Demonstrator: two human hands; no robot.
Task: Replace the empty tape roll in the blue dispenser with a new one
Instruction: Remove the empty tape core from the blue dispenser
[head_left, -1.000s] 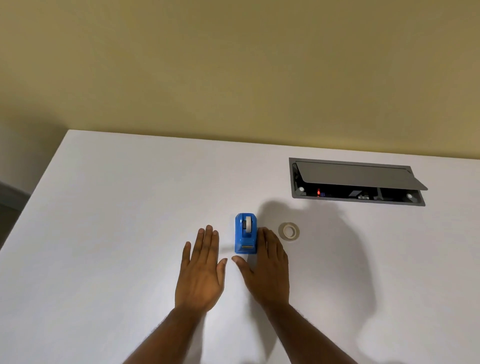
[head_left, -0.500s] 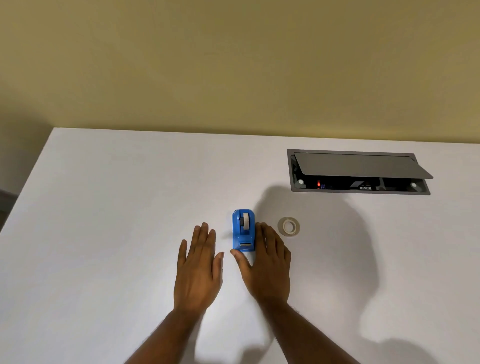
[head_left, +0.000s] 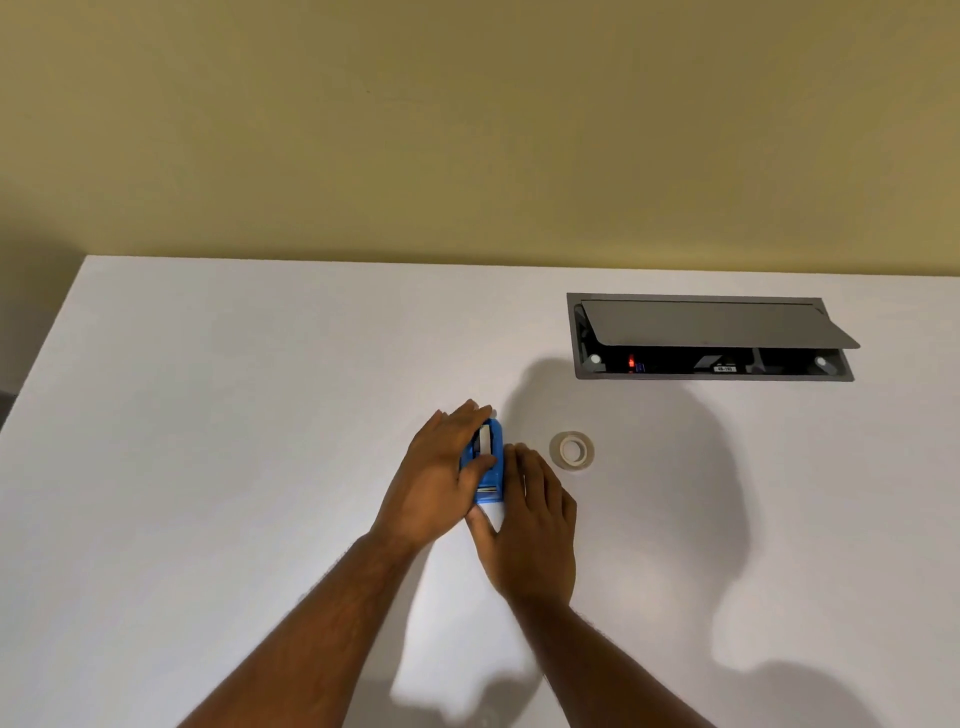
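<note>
The blue dispenser (head_left: 492, 475) stands on the white table (head_left: 208, 467), a pale roll core visible in its top slot. My left hand (head_left: 436, 478) lies over its left side, fingers curled across the top and thumb on the near part, gripping it. My right hand (head_left: 530, 525) rests flat on the table just right of the dispenser, touching its side, fingers apart. A new tape roll (head_left: 571, 450) lies flat on the table a short way right of the dispenser, untouched.
A grey cable box (head_left: 711, 338) with its lid tilted open is set into the table at the back right, a red light inside. The table's left edge runs diagonally at the far left. A yellow wall stands behind the table.
My left hand has moved right from lying flat on the table and closed over the dispenser. My right hand stays beside it.
</note>
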